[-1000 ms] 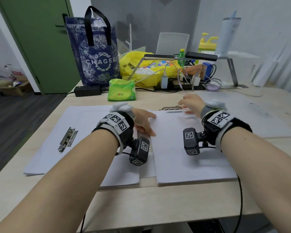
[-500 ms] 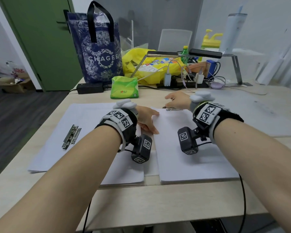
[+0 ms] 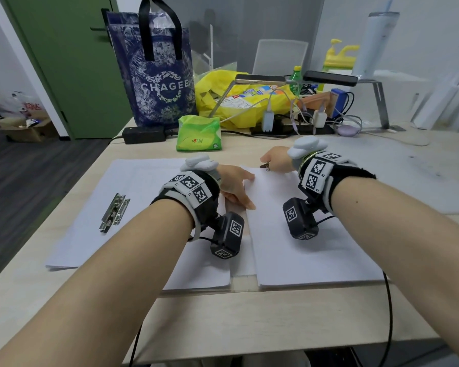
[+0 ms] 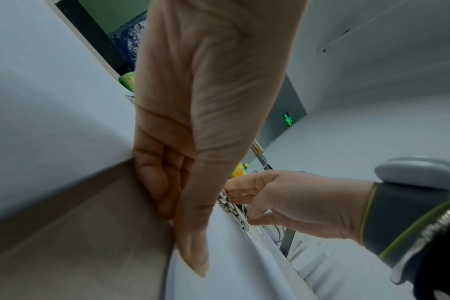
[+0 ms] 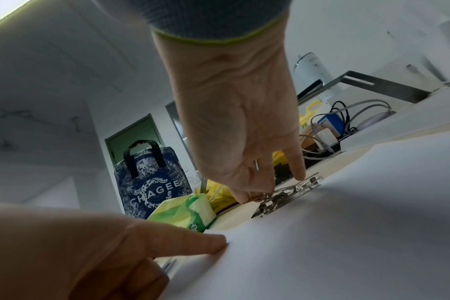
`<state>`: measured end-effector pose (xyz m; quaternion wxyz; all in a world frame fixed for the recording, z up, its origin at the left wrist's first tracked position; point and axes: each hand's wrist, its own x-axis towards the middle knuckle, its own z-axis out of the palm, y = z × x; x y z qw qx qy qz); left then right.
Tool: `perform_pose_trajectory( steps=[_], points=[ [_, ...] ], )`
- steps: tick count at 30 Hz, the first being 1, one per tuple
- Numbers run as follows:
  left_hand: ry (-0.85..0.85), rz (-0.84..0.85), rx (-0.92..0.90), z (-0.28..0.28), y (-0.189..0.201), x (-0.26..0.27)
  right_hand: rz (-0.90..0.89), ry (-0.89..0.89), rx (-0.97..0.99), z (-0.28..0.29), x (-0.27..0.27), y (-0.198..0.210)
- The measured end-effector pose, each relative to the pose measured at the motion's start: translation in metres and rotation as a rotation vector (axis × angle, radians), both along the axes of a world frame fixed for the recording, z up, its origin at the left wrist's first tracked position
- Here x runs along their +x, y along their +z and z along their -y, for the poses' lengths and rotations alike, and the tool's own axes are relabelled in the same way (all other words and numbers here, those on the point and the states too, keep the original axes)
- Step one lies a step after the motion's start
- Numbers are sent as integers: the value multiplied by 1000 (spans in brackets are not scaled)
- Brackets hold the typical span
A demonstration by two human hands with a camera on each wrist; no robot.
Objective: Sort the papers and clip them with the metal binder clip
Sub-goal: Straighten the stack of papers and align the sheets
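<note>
Table [image 3: 249,313]: two paper piles. Right pile [image 3: 302,247] looks like one to clip. Left hand [image 3: 235,185] grips its left edge, thumb on top: press firm, keep sheets even. Right hand [image 3: 274,161] pinches metal clip [image 5: 278,200] at far edge: squeeze wide, push fully on.

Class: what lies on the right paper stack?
A clip at the stack's far edge, pinched by the right hand; the left hand's thumb on the left edge. Whether the clip bites is hidden.
</note>
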<state>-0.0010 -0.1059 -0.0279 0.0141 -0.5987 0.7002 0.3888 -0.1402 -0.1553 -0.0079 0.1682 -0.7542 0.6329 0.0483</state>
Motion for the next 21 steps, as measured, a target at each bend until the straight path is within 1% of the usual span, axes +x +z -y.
perform_pose_trajectory(
  steps=[2,4,8,13,16,19,21],
  points=[
    [4,-2,1,1,-1,0,-14,14,-52,1,-1,-4],
    [3,-4,7,1,0,-1,-28,8,-53,2,-1,-5],
    [-17,14,6,2,-1,1,-73,-38,59,1,6,5],
    [-8,-7,19,2,-1,1,-75,-48,25,5,3,-4],
    [-13,7,18,3,-2,2,-87,-22,4,8,4,-6],
    [-32,43,2,4,-3,3,-96,-10,37,5,0,-6],
    [-38,63,-8,4,-4,3,-78,-3,-21,4,-5,-10]
  ],
)
